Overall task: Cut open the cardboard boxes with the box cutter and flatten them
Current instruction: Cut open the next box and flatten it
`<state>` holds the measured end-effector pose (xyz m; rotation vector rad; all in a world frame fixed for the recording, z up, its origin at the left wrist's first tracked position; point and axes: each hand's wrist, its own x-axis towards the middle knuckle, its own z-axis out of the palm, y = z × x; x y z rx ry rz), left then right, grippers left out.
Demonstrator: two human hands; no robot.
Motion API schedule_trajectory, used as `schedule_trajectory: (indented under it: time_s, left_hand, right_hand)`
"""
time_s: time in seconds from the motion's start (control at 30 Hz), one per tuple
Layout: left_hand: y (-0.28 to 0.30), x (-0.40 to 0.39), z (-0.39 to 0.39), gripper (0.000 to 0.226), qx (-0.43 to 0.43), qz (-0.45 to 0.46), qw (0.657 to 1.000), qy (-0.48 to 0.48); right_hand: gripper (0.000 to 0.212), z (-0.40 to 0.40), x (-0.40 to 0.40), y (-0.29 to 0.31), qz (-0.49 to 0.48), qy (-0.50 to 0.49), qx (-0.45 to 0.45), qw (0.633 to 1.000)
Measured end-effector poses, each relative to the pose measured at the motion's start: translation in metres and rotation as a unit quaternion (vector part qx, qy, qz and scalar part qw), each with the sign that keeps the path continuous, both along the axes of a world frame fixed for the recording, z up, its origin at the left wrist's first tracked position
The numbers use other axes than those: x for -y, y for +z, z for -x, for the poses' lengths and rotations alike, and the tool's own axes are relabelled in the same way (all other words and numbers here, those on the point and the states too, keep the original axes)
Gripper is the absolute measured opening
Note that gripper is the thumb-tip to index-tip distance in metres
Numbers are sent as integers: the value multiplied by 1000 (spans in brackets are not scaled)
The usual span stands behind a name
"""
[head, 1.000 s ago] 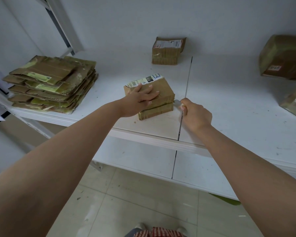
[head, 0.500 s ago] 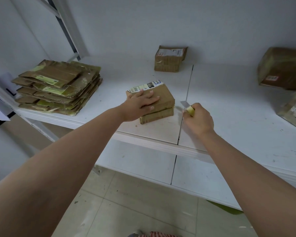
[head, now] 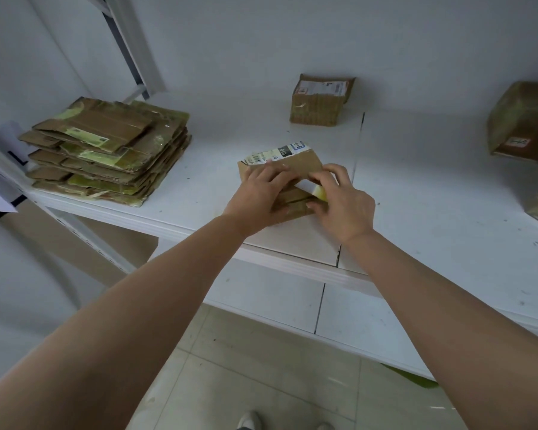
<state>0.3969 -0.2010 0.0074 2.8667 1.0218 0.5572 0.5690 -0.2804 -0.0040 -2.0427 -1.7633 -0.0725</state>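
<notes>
- The small brown cardboard box with a white barcode label lies on the white tabletop, near its front edge, under both hands.
- The left hand rests on top of the box and its fingers seem to hold down or lift the top flap; I cannot tell which.
- The right hand is curled around the yellow-green box cutter and also touches the right side of the box.
- Risk: the blade is very close to the left fingers, so a slip could cut them.
- Risk: the box sits near the edge, so a strong push could slide it off the tabletop.
- Risk: if the tape is not fully cut, the flap may tear and not fold flat.
- The inside of this box is hidden, so I cannot say if something is in it.
- Closed brown boxes remain: one at the back and a bigger one at the right.
- The pile of flattened brown cardboard lies at the left.
</notes>
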Motion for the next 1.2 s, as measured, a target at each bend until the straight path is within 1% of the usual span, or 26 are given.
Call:
schedule_trajectory:
  time_s: [0.07,0.2,0.37,0.43,0.53,0.6,0.73,0.87,0.97,1.07,1.2]
  left_hand:
    - [-6,-1,-2,62,-2,-31,1000,5]
    - [-9,-2,-5,60,-11,-64,998,14]
    - [-5,-1,-4,56,-31,-87,996,18]
    - [-2,0,-2,55,-39,-113,993,19]
    - [6,1,1,43,-20,-139,990,-14]
    - [14,0,4,46,-31,-140,989,-29]
    - [31,-6,12,53,-47,-146,987,-45]
    - [37,-7,14,49,-51,-170,980,-95]
    - [35,-2,14,46,-63,-182,975,-109]
    - [32,2,14,44,-65,-194,974,-101]
    - [29,7,18,49,-65,-184,980,-49]
  right_hand:
    - [40,2,-3,-6,-7,-10,-7,1000]
    - [37,4,-8,-11,-20,-26,-18,999]
    - [35,4,-10,-6,-18,-30,-15,999]
    - [34,3,-8,-2,-17,-25,-17,999]
    - [37,1,-5,5,-7,-17,-17,1000]
    - [41,-1,-1,10,-11,-10,-10,1000]
    - [49,-3,3,23,-50,3,41,998]
    - [45,-3,4,32,-53,24,103,993]
    - [48,-6,3,32,-54,57,149,986]
    - [47,-5,2,34,-75,47,208,974]
    - [48,3,2,39,-61,50,206,975]
